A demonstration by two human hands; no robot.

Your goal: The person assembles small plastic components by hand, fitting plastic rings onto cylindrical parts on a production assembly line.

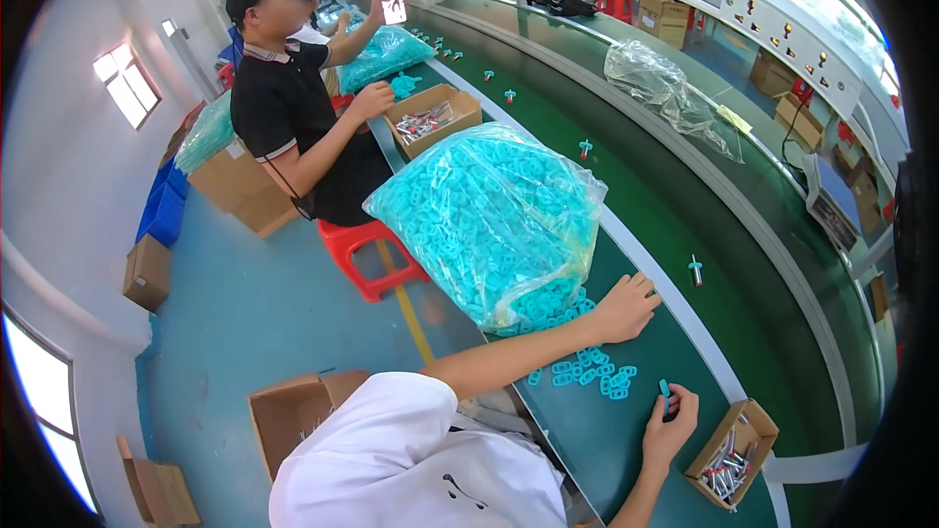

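My right hand (672,420) is closed, pinching one small teal plastic piece (664,388) upright between thumb and fingers. Just to its right stands a small cardboard box (693,474) of metal pins with red ends (726,469). My left hand (626,309) is at the pale rail beside the belt, its fingers curled together; whatever they may hold is hidden. Between the hands, loose teal plastic pieces (592,370) lie scattered on the green table (587,430). A large clear bag (489,215) full of such pieces spills some out beside my left forearm.
Along the right runs a green conveyor belt (626,186), carrying spaced pins with teal pieces (695,270). Beyond the bag, a co-worker (293,108) in black holds a phone (392,0), near another box of pins (435,120). A red stool (367,259) and open carton (284,420) stand at left.
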